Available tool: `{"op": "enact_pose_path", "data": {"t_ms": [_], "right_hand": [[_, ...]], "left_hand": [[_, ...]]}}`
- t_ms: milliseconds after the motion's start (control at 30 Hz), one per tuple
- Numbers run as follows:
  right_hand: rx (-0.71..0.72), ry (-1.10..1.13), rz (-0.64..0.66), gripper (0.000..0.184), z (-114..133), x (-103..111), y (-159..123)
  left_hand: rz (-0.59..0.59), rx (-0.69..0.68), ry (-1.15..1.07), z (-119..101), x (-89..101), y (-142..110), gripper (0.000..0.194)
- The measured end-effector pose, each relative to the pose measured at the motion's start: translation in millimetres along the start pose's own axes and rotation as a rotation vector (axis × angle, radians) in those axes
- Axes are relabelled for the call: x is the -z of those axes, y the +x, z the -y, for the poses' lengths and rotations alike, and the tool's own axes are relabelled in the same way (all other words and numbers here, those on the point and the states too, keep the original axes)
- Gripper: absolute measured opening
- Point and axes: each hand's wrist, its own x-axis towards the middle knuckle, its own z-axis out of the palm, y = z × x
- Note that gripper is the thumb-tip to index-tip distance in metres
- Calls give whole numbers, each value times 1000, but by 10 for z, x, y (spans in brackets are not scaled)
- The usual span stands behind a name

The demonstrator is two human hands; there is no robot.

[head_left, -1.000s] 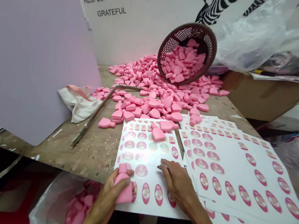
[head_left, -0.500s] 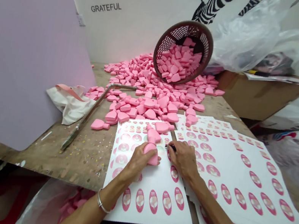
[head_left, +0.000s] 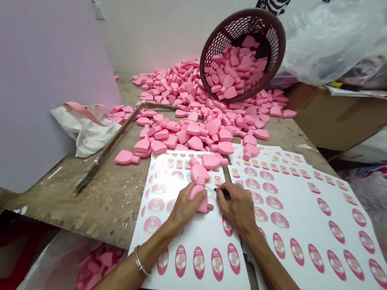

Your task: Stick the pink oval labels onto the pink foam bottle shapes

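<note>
My left hand (head_left: 184, 207) is closed around a pink bottle-shaped piece (head_left: 199, 195), its narrow neck pointing away from me. It is held over a white sticker sheet (head_left: 196, 233) printed with pink oval labels. Fingers of my right hand (head_left: 239, 209) pinch a small dark tool with a thin tip (head_left: 224, 192) close to the sheet's right side; the tool is mostly covered by the fingers. Two more pink pieces lie on the sheet just beyond my left hand, one pink piece (head_left: 200, 171) nearer and another pink piece (head_left: 213, 161) behind it.
A brown mesh basket (head_left: 208, 42) lies tipped over, spilling many pink pieces (head_left: 196, 129) across the table (head_left: 100, 203). More sticker sheets (head_left: 301, 214) overlap at right. A bent metal bar (head_left: 107, 150) and white cloth bag (head_left: 90, 134) lie left. A cardboard box (head_left: 341, 116) stands back right.
The camera view has tipped slightly downward. The pink piece in my left hand has turned so its neck now shows. My right hand stays beside it with the dark tool.
</note>
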Motion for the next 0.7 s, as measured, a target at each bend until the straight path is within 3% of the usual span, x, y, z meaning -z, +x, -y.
{"op": "enact_pose_path", "data": {"t_ms": [167, 433, 700], "right_hand": [[19, -83, -50, 13, 24, -3, -14], [-25, 3, 15, 12, -16, -15, 37], [149, -30, -145, 17, 41, 1, -5]], "left_hand": [[12, -9, -8, -16, 10, -12, 33], [20, -7, -22, -29, 18, -13, 34], [7, -21, -62, 27, 35, 19, 39]]}}
